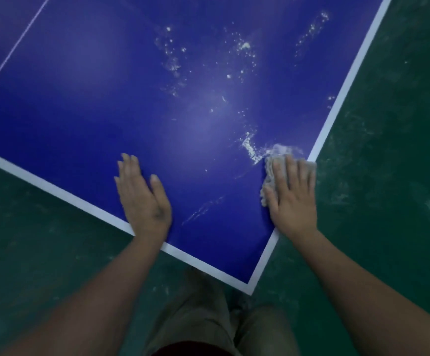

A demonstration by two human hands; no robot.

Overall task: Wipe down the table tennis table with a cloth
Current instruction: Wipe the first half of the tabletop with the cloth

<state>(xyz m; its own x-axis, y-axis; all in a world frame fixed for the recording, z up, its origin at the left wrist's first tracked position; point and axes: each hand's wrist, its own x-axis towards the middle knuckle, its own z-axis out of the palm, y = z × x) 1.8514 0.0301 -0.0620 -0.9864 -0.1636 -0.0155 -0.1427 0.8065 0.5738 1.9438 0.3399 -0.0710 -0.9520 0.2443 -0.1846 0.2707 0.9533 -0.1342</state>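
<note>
The blue table tennis table (85,98) with white edge lines fills the upper view, its near corner pointing at me. My right hand (292,199) presses flat on a pale grey cloth (278,154) near the table's right edge; the cloth shows past my fingertips and thumb side. White dusty smears (249,149) lie just left of the cloth, and more specks (242,46) are scattered farther up the surface. My left hand (142,196) rests flat on the table near its front edge, fingers apart, holding nothing.
A dark green floor (388,176) with pale scuffs surrounds the table on the right and below. My legs in khaki shorts (203,314) stand just off the table's near corner (249,291). A thin white centre line (16,47) crosses the far left.
</note>
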